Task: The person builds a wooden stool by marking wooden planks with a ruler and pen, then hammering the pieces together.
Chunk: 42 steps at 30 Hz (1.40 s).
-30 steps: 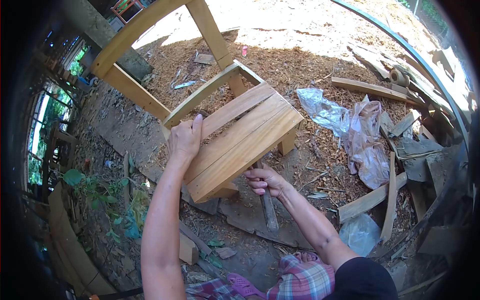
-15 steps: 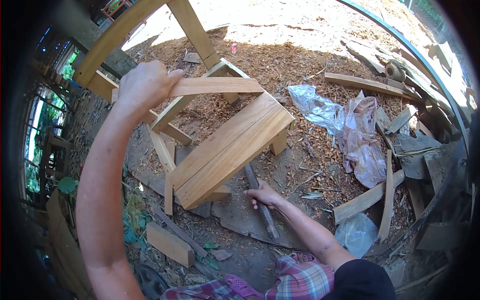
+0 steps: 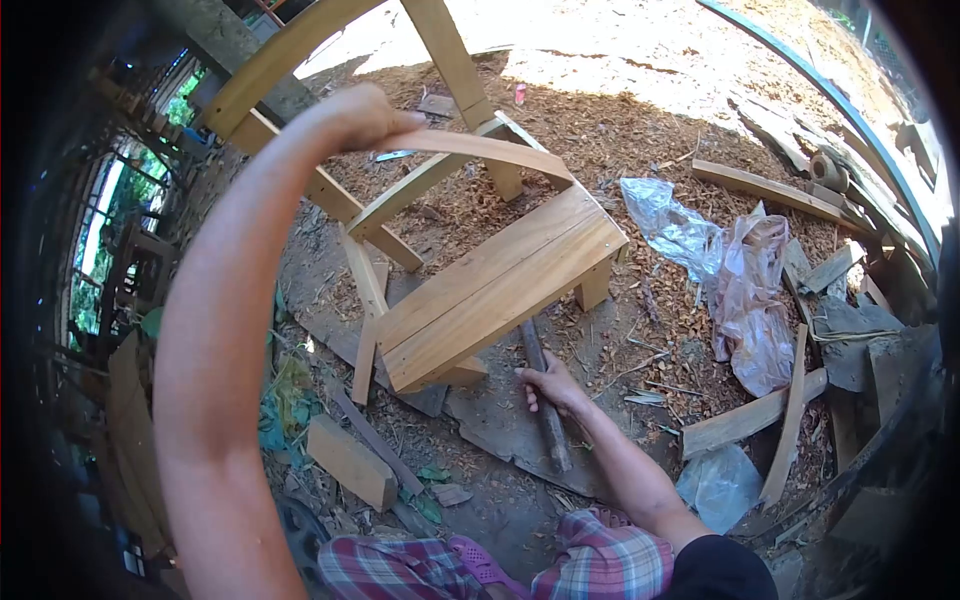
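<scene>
A partly built wooden chair [image 3: 510, 275] stands tilted before me, its plank seat facing up. My left hand [image 3: 350, 118] is closed around the near-left end of a thin wooden slat [image 3: 490, 147]. The slat's far end meets the back corner of the seat. Below the seat's right side, my right hand [image 3: 550, 385] is wrapped around a dark tool handle [image 3: 553, 437]. The handle's upper end runs behind the seat edge, so any tool head is hidden.
Wood shavings [image 3: 600, 120] cover the ground. Crumpled plastic bags [image 3: 750, 300] lie to the right, by scrap boards [image 3: 750, 415]. A wooden block [image 3: 350, 462] lies at lower left. My plaid-covered knees [image 3: 600, 560] are close below.
The view has turned, shifting everything rightward. My left hand has risen with its end of the slat, which now shows more edge-on. The right hand still grips the handle.
</scene>
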Tool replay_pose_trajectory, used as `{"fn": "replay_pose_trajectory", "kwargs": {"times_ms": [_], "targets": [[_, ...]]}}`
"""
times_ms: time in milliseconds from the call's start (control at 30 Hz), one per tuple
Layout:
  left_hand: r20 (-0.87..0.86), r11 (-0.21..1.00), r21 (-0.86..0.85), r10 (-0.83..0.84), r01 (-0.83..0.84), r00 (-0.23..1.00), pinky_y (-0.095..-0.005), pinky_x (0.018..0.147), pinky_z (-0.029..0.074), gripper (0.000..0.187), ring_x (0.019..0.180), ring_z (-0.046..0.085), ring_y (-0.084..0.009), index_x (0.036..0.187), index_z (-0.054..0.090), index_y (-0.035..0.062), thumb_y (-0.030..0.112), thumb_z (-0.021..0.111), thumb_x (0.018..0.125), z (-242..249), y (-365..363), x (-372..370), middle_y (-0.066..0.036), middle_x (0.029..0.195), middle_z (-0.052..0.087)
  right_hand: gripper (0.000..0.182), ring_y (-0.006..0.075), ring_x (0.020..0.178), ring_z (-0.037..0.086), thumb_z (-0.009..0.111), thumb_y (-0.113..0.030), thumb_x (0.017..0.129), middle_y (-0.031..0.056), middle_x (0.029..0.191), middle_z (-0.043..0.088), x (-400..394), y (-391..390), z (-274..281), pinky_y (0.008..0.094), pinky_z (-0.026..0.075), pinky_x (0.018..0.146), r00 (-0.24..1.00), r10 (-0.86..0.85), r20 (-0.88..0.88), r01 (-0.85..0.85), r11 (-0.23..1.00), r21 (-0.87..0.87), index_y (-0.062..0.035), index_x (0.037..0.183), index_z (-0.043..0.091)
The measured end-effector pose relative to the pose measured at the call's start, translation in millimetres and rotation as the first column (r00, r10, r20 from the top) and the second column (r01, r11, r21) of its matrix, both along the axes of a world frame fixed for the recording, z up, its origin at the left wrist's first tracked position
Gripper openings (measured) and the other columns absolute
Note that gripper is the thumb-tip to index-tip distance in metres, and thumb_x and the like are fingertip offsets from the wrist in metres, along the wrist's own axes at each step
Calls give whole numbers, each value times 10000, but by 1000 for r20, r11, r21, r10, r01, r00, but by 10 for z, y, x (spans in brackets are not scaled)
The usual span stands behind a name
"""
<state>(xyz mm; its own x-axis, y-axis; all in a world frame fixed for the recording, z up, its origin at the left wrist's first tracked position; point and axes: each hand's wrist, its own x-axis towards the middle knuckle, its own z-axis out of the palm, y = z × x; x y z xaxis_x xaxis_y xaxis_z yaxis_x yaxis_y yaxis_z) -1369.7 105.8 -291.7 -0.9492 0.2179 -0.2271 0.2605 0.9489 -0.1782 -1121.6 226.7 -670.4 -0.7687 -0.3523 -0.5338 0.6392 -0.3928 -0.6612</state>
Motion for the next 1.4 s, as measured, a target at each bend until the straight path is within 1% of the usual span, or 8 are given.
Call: {"fn": "replay_pose_trajectory", "kwargs": {"times_ms": [200, 433, 567, 967, 1033, 1100, 1233, 1400], "targets": [[80, 813, 521, 257, -260, 963, -360, 704, 498, 532, 688, 633, -214, 853, 745, 34, 538, 587, 918, -1277, -685, 666, -117, 753, 693, 261, 118, 439, 528, 647, -136, 921, 17, 629, 533, 21, -5, -70, 274, 475, 385, 1000, -19, -21, 19, 1000, 1, -62, 1064, 442], [-795, 951, -37, -215, 308, 567, -432, 672, 492, 567, 673, 656, -329, 791, 711, 70, 555, 469, 956, 53, -203, 577, -143, 696, 661, 245, 119, 450, 528, 644, -169, 932, 29, 655, 533, 21, -17, -99, 273, 466, 382, 999, 1, -46, 0, 1000, 25, -70, 1037, 447], [-443, 828, 558, 235, 61, 865, -446, 747, 480, 584, 867, 660, -373, 898, 720, 73, 575, 427, 951, 116, -977, 615, -241, 846, 676, 270, 121, 451, 530, 630, -184, 944, 35, 670, 537, 39, 5, -80, 276, 465, 381, 998, 3, -60, 0, 999, 50, -78, 1088, 428], [-102, 387, 733, 876, -559, 472, -414, 805, 454, 415, 864, 610, -325, 1023, 618, 25, 421, 498, 984, -2569, -3113, 2615, -172, 935, 646, 478, 211, 654, 674, 518, -539, 947, 142, 846, 661, 575, 1188, 889, 292, 538, 520, 955, 137, -264, -206, 945, -256, -109, 1154, 494], [-708, 778, 385, 594, -496, 383, -433, 808, 452, 354, 871, 607, -368, 1043, 621, 47, 375, 504, 977, -2718, -2839, 2702, -195, 890, 630, 531, 253, 699, 687, 646, -477, 891, 154, 862, 664, 582, 1129, 984, 303, 543, 514, 964, -24, -266, -110, 873, -476, -99, 1205, 446], [-437, 763, 587, 580, -270, 688, -417, 822, 455, 339, 870, 610, -340, 976, 647, 37, 350, 516, 965, -2577, -2414, 2745, -179, 816, 612, 546, 267, 708, 690, 695, -424, 873, 163, 869, 665, 574, 1061, 1049, 299, 540, 503, 947, -87, -310, -91, 851, -517, -94, 1217, 428], [496, 427, 747, 151, -510, 855, -289, 627, 500, 415, 668, 645, -124, 860, 707, 12, 379, 550, 975, -2161, -1012, 2921, -62, 745, 682, 593, 274, 775, 695, 784, -234, 805, 169, 898, 671, 560, 1116, 784, 312, 531, 488, 942, -36, -334, -151, 842, -518, -88, 1234, 401], [409, -18, 895, -362, -445, 838, -296, 959, 422, 474, 1089, 551, -143, 1228, 605, 29, 426, 518, 985, -2575, 229, 2400, -97, 1151, 632, 379, 125, 605, 618, 747, -105, 803, 33, 823, 634, 680, 1158, 760, 243, 493, 450, 823, 395, -408, -390, 915, 100, -70, 1110, 528]]}}
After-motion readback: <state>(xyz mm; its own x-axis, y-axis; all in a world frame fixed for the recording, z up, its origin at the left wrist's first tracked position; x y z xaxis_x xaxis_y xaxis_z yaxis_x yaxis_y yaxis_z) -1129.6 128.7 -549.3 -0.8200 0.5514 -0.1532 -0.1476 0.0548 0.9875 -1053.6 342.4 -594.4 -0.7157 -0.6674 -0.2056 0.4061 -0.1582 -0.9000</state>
